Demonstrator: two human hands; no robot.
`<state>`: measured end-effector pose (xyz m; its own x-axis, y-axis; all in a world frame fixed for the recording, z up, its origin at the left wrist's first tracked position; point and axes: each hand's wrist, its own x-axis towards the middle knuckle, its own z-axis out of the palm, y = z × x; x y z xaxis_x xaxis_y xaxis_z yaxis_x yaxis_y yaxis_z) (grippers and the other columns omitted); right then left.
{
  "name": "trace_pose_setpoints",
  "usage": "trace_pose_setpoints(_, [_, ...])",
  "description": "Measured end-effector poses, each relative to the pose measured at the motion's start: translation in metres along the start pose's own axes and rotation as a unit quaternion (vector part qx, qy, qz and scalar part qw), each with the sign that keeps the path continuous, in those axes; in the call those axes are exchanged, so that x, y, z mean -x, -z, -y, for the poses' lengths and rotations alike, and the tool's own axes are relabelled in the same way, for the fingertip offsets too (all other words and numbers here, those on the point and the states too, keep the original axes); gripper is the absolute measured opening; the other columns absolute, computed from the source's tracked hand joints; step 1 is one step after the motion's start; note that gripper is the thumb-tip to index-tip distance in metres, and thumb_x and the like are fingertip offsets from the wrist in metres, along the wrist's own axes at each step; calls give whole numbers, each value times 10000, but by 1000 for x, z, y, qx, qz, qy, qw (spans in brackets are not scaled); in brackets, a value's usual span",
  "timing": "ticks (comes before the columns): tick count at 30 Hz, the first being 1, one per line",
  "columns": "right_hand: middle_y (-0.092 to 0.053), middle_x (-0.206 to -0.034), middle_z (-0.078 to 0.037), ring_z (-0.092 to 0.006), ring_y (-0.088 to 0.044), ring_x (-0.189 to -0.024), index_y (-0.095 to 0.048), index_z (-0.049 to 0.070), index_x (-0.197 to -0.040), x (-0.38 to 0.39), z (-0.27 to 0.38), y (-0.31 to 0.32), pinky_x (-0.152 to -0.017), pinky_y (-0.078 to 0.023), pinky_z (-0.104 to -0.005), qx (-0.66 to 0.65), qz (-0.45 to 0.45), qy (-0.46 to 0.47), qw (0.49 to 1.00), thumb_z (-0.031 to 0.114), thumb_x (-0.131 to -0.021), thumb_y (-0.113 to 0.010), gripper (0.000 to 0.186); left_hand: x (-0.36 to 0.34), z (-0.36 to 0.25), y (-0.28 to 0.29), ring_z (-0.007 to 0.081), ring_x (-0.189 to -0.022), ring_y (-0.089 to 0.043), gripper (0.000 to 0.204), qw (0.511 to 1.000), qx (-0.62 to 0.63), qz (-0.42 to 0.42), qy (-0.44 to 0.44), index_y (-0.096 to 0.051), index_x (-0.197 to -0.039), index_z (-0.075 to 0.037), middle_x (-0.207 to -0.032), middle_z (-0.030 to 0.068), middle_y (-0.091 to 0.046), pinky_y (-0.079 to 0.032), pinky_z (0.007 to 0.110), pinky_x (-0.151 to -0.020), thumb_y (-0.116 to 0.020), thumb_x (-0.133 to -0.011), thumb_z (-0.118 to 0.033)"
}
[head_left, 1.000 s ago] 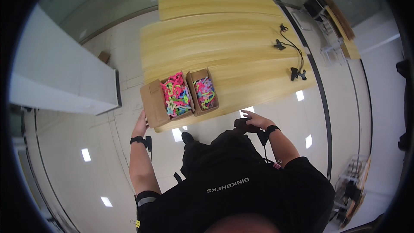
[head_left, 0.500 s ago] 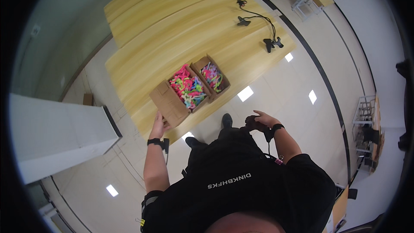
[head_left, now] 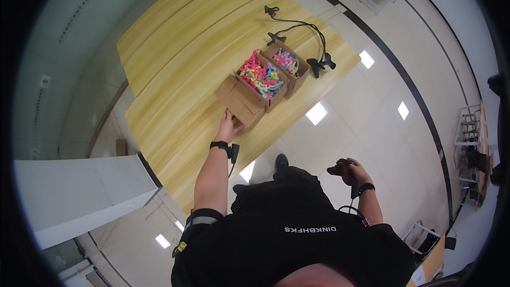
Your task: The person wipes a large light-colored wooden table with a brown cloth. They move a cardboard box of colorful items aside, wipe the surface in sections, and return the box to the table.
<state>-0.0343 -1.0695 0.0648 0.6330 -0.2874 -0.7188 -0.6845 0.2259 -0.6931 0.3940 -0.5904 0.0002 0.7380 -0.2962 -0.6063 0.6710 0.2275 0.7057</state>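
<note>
My left hand (head_left: 228, 128) rests with fingers and thumb spread against the near left side of a brown cardboard box (head_left: 241, 103). From its upper side shows a flat cardboard top or flap. Beside it, an open box holds a heap of bright pink, green and blue bendy pieces (head_left: 260, 77). A further open box (head_left: 299, 77) with similar pieces in paler colours (head_left: 287, 62) stands against it. Off the table's near edge, my right hand (head_left: 359, 171) is closed on a dark brown, irregularly shaped thing (head_left: 341, 170) whose kind I cannot make out.
The boxes stand on a light wooden table (head_left: 175, 74). Beyond them lie black clamp-like pieces (head_left: 322, 65) joined by a cable (head_left: 303, 22). A white block-like unit (head_left: 90, 191) stands at the left, and chairs (head_left: 470, 143) line the far right.
The boxes have slid across the table toward the black clamp-like pieces, with my left hand following against them. My right hand has turned, and the brown thing now sticks out left of it.
</note>
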Motion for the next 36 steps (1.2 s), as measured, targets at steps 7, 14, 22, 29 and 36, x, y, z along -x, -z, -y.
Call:
trace_pose_setpoints(7, [-709,-1292,-157,-279,-677,-1208,-618,-15,-1367,20,-11,-25,-1050,-560,-391,50,5,-31,998,85,-959,-537,427,-1,19,23,270,-1288,-593,588,996,-73,36,-30,-380,-1672,-190,-1575,91,-514,-476,484,-1143,-507,-1165,-460])
trace_pose_setpoints(14, [-679,-1299,-145,-235,-663,-1152,-590,-19,-1416,-38,57,-111,-983,-570,-365,200,224,31,953,148,-999,-577,450,128,73,87,203,-1167,-663,523,974,-227,-5,-17,-526,-1599,-125,-1358,59,-668,-555,378,-1005,-553,-1154,-400])
trace_pose_setpoints(22, [-614,-1446,-115,-239,-557,-1378,-569,58,-1512,80,98,-405,-1166,-446,-375,317,500,156,791,100,-1000,-582,514,417,142,198,207,-1239,-665,563,973,-186,-118,-64,-534,-1597,-95,-1418,134,-679,-557,382,-1046,-680,-1098,-309])
trace_pose_setpoints(29, [-594,-1487,-105,-223,-538,-1386,-576,69,-1514,288,4,-659,-1179,-430,-375,333,658,66,672,92,-996,-575,519,664,165,290,192,-1231,-656,526,938,-112,-201,-260,-617,-1486,-24,-1327,96,-711,-510,388,-1103,-766,-992,-127])
trace_pose_setpoints(36, [-614,-1438,-105,-227,-604,-1320,-551,91,-1489,401,-85,-810,-1091,-529,-378,292,721,44,627,90,-1006,-545,483,819,159,373,106,-940,-680,182,926,-25,-271,-262,-744,-1162,-25,-970,10,-744,-565,322,-870,-755,-999,-105])
